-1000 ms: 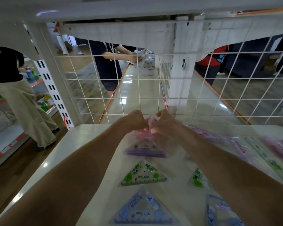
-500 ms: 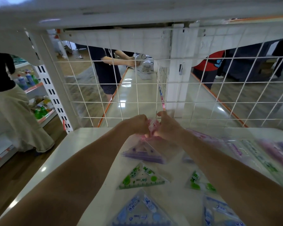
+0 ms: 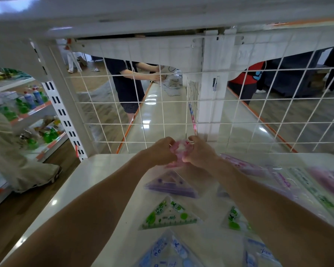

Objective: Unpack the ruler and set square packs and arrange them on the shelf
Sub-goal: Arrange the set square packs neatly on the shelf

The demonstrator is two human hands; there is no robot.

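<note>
Both my hands hold a pink set square pack (image 3: 180,149) just above the back of the white shelf (image 3: 96,182). My left hand (image 3: 160,151) grips its left side and my right hand (image 3: 200,151) grips its right side, fingers curled. In front of it a row of set squares lies flat: purple (image 3: 171,185), green (image 3: 168,214), blue (image 3: 166,251). A second green one (image 3: 234,218) and a blue one (image 3: 256,255) lie partly under my right forearm. Ruler packs (image 3: 289,182) lie in a blurred row at the right.
A white wire grid (image 3: 162,103) closes the back of the shelf, with a white post (image 3: 212,93) behind it. A person in dark clothes (image 3: 125,85) works at the long shelf beyond. Another person (image 3: 12,151) stands left, by shelves of bottles (image 3: 31,97).
My hands with the pink pack have stayed near the grid, shifting only slightly. The person at the left has moved further toward the left edge.
</note>
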